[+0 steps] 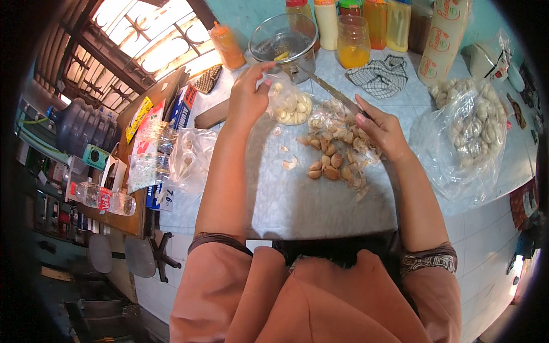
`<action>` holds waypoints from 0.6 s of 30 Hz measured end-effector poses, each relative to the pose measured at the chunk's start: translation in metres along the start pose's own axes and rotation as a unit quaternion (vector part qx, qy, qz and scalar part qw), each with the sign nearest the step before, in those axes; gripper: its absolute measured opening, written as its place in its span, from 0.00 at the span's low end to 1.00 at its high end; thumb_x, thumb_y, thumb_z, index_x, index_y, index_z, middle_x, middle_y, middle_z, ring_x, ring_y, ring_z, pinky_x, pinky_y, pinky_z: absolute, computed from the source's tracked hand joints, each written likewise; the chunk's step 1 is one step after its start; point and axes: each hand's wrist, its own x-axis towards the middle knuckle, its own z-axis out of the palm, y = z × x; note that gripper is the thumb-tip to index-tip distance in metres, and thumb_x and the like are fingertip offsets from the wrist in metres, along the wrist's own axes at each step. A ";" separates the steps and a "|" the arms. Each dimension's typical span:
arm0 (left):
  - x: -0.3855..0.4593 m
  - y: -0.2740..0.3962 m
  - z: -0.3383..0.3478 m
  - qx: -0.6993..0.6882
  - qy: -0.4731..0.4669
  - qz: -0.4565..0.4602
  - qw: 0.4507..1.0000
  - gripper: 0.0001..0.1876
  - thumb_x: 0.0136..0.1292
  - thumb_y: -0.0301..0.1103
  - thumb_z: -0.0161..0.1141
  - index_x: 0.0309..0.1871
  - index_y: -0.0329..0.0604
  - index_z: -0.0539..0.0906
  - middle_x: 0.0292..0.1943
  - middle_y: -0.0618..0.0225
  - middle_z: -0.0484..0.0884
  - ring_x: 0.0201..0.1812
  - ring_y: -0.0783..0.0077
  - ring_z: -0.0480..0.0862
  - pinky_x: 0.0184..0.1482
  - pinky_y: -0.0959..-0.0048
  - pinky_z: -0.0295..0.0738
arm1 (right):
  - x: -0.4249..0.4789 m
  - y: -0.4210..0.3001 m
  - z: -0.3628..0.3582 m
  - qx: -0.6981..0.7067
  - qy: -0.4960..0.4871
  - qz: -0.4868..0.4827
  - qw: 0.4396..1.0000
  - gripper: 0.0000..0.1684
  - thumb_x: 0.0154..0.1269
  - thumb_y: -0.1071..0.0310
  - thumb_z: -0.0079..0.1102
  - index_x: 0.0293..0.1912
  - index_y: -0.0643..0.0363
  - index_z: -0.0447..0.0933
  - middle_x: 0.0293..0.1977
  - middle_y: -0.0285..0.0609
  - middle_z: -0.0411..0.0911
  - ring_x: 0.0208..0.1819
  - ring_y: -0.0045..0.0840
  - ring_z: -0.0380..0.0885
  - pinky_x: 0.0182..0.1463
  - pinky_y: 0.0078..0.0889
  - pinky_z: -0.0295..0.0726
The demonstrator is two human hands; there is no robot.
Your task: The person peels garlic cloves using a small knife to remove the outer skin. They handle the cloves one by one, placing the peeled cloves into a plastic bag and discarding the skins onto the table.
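Note:
My right hand (381, 128) grips the handle of a kitchen knife (332, 90), whose blade slants up and left. Beside a clear plastic bag of peeled garlic cloves (296, 109), my left hand (251, 92) is raised with thumb and forefinger apart. I see nothing between those fingers; the others are partly hidden. Unpeeled garlic cloves (328, 160) lie in a loose group on the tabletop (291, 206), below the knife hand. Papery garlic skins (330, 115) are heaped around and above them, partly under my right hand.
A wire strainer (283, 38) rests over a metal pot (302, 73). A jar of yellow contents (354, 47) and a checked cloth (381, 77) are nearby. At right sits a plastic bag of garlic bulbs (476, 124). Boxes, packets and a water bottle (103, 198) crowd the left.

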 end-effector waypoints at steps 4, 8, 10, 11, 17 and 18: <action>-0.014 0.029 -0.006 -0.037 0.156 0.104 0.981 0.12 0.52 0.18 0.53 0.40 0.39 0.79 0.36 0.61 0.79 0.36 0.67 0.78 0.39 0.73 0.72 | 0.001 0.001 -0.004 0.036 -0.008 -0.016 0.999 0.28 0.60 0.55 0.56 0.59 0.53 0.66 0.37 0.38 0.76 0.36 0.15 0.71 0.44 0.16 0.69; -0.053 0.039 0.005 -0.056 -0.039 0.133 0.989 0.11 0.55 0.22 0.53 0.41 0.43 0.80 0.35 0.67 0.78 0.33 0.75 0.77 0.35 0.77 0.72 | 0.006 0.015 -0.004 0.022 0.020 -0.084 0.996 0.30 0.59 0.53 0.56 0.59 0.50 0.65 0.36 0.39 0.76 0.37 0.17 0.71 0.44 0.17 0.69; -0.068 0.044 0.014 0.006 -0.153 0.126 0.980 0.11 0.53 0.21 0.54 0.39 0.44 0.79 0.33 0.64 0.78 0.33 0.68 0.78 0.34 0.72 0.74 | 0.005 0.010 -0.002 -0.016 0.018 -0.050 0.998 0.31 0.59 0.52 0.57 0.60 0.49 0.64 0.34 0.41 0.76 0.36 0.18 0.71 0.44 0.18 0.69; -0.073 0.044 0.019 0.077 -0.187 0.134 0.970 0.11 0.51 0.21 0.54 0.38 0.44 0.79 0.34 0.63 0.77 0.34 0.64 0.78 0.35 0.69 0.74 | 0.004 0.009 -0.001 -0.035 0.017 -0.032 0.999 0.31 0.59 0.51 0.57 0.60 0.48 0.64 0.33 0.42 0.76 0.36 0.19 0.71 0.43 0.18 0.69; -0.079 0.043 0.046 0.137 -0.235 0.077 0.959 0.11 0.49 0.24 0.55 0.38 0.46 0.78 0.33 0.63 0.76 0.37 0.58 0.77 0.36 0.64 0.74 | 0.001 0.005 -0.005 -0.047 0.011 -0.040 0.998 0.32 0.58 0.51 0.57 0.59 0.52 0.64 0.31 0.45 0.76 0.33 0.20 0.72 0.41 0.20 0.70; -0.079 0.043 0.047 0.130 -0.243 0.068 0.959 0.11 0.49 0.25 0.55 0.38 0.46 0.78 0.33 0.63 0.76 0.38 0.58 0.77 0.35 0.64 0.74 | 0.001 0.005 -0.005 -0.033 0.011 -0.051 0.998 0.32 0.58 0.51 0.57 0.59 0.54 0.64 0.31 0.45 0.77 0.33 0.20 0.72 0.41 0.20 0.70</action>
